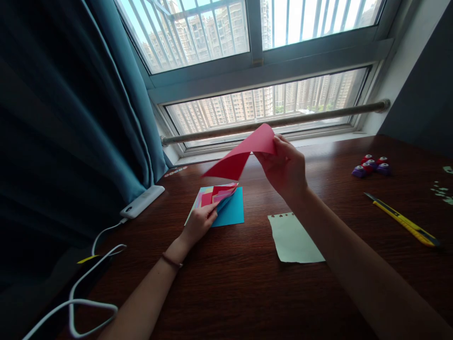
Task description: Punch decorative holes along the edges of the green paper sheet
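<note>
My right hand [285, 167] is raised above the table, its fingers closed on the edge of a red sheet of paper [260, 141]. The sheet curves over and droops to the left. Lower down, my left hand [201, 221] grips the near edge of a stack of coloured paper [221, 194], lifting some pink and red sheets. Under them a blue sheet [231, 210] lies flat on the table. A pale green sheet [293, 241] with a torn, holed top edge lies below my right forearm, which covers part of it.
A yellow utility knife [403, 222] with its blade out lies at the right, near red and purple toys with eyes [371, 166]. Paper scraps [442, 191] are at the far right. A white power strip [143, 202] and cable [72, 302] lie left, beside the curtain [138, 141].
</note>
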`<state>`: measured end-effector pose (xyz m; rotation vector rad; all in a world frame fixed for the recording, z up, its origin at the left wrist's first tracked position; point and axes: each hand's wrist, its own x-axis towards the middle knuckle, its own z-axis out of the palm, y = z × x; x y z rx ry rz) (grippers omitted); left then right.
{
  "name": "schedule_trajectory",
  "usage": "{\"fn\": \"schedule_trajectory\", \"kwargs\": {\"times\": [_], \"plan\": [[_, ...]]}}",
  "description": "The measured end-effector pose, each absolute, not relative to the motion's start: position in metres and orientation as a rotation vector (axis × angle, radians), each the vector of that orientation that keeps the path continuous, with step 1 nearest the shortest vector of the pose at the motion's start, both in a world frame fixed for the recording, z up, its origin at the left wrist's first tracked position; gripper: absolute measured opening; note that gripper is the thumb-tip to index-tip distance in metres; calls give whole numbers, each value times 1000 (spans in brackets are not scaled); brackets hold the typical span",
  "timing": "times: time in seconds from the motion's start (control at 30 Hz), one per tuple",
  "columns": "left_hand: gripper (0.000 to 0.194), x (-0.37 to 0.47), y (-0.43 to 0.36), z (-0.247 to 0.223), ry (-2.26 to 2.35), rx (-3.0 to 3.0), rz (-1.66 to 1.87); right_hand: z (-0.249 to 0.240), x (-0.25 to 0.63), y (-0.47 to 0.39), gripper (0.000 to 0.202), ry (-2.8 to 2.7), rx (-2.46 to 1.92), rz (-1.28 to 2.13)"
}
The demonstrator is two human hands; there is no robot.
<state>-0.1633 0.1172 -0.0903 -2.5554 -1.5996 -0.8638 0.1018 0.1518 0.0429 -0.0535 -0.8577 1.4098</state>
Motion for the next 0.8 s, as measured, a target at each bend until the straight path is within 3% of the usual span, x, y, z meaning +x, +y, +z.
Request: {"fn": "schedule_trajectory", "kwargs": {"times": [0.23, 0.47, 0.6, 0.7, 0.8], "plan": [[25, -139, 102, -74, -1364, -2678, -269, 13, 78, 159, 7, -859, -289, 1591], [29, -134, 81, -54, -1172, -2701, -371, -50, 39, 155, 19, -1009, -1000, 1745], [42, -149, 91, -57, -1716, -2157, -795, -66, 33, 154, 23, -1119, -1211, 1743], [41, -166, 111, -66, -2091, -1697, -637, -69, 35, 156, 24, -1244, -1337, 1724], [62, -182, 126, -76, -2476, -1521, -431, -67, 40, 154, 28, -1476, -1453, 1413]]}}
